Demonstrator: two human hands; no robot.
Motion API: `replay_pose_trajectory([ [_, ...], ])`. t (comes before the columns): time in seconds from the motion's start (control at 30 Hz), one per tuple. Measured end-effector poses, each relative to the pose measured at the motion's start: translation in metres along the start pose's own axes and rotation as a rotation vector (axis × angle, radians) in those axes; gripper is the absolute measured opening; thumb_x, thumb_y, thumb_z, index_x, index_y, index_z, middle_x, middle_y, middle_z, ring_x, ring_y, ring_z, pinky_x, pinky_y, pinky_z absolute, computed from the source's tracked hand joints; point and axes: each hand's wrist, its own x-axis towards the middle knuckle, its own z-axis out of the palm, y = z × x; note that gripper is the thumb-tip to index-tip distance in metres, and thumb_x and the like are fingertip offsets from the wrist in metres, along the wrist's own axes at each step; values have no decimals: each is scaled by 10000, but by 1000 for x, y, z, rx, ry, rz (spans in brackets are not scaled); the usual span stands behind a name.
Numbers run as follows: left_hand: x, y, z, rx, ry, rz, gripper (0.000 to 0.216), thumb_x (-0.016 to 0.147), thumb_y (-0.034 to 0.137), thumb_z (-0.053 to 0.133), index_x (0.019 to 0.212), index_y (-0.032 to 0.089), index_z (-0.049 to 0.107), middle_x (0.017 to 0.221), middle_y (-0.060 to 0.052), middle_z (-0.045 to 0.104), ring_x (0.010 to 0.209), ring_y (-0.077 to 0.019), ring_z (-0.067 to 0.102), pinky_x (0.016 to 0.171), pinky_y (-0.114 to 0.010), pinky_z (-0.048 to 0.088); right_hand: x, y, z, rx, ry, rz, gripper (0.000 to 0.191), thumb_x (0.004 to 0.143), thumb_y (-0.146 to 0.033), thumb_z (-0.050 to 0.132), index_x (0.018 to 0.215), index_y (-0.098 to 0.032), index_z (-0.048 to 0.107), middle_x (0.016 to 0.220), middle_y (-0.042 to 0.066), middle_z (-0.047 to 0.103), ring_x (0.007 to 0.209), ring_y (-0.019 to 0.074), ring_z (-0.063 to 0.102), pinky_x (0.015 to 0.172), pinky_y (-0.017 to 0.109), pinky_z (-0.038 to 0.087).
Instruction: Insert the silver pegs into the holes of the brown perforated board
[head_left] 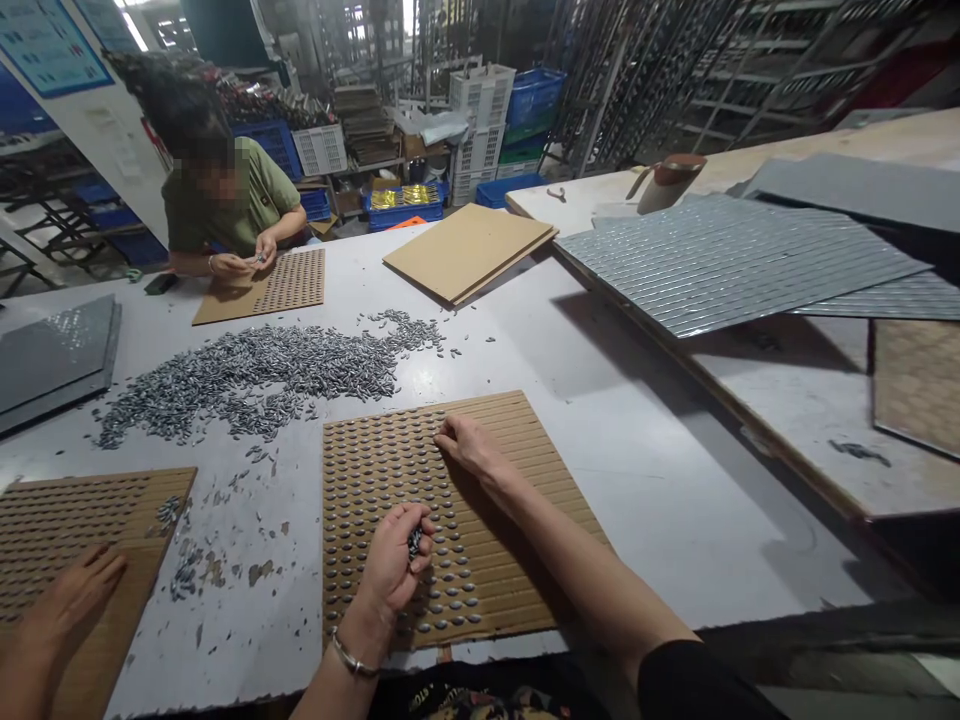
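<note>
A brown slotted board lies in front of me on the grey table, many of its oval slots filled with small grey metal pieces. My left hand is curled shut over the board's lower middle, holding a bunch of those metal pieces. My right hand rests on the board's upper middle, fingers pinched together at a slot; what they hold is too small to see. A large heap of loose metal pieces is spread on the table beyond the board.
Another person's hand rests on a second slotted board at the left. A person in green works at a third board across the table. Flat brown boards and grey filled panels lie to the right.
</note>
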Motion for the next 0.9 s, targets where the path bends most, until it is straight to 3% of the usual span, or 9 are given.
replay_pose_trajectory([
  [0.13,-3,3,3,44,-7,59,323,722,409,716,855,147,582,685,9,564,456,-35,436,341,-127,198,-6,-2,-4,105,64,-49,101,825,-240,616,739,-196,589,717,1,613,676,145,528,624,242,350],
  [0.23,-8,2,6,98,-4,121,409,761,505,653,932,136,608,681,-10,592,444,-52,449,331,-138,209,-34,-15,-15,264,115,-160,145,873,-270,573,755,-192,604,721,5,608,688,148,539,647,249,391],
  [0.37,-16,-6,13,165,74,142,529,777,614,576,1045,159,608,637,8,584,391,-62,443,310,-149,172,-95,-39,-24,264,-112,-469,144,921,-260,529,956,-222,664,890,39,650,798,161,578,713,263,436],
  [0.43,-19,-11,17,197,111,135,529,782,623,565,1082,190,609,646,20,584,388,-63,456,315,-154,204,-121,-46,-21,176,-103,-554,167,903,-197,541,1014,-230,661,1002,63,654,885,183,575,771,287,440],
  [0.53,-20,-19,21,247,78,101,519,791,615,561,1115,213,606,655,27,586,374,-60,450,320,-163,241,-142,-47,-16,89,-40,-517,120,879,-156,549,873,-210,656,929,72,659,836,193,568,748,300,440],
  [0.67,-17,-26,22,223,10,52,490,774,630,571,945,172,602,596,39,533,344,-49,418,295,-147,175,-146,-41,-24,180,-57,-383,158,927,-221,488,814,-208,599,819,51,633,748,177,562,679,282,434],
  [0.8,-14,-20,21,99,-45,27,358,781,493,644,846,147,578,638,3,573,408,-42,444,309,-122,186,-127,-30,-33,359,-10,-199,156,923,-243,480,811,-207,581,685,-7,605,611,134,533,587,244,398],
  [0.9,-12,-13,19,-77,-85,-74,215,809,335,628,809,124,587,682,-27,588,457,-40,448,328,-119,231,-96,-12,-29,421,83,-109,126,861,-235,528,772,-192,605,685,-9,622,622,131,546,584,235,402],
])
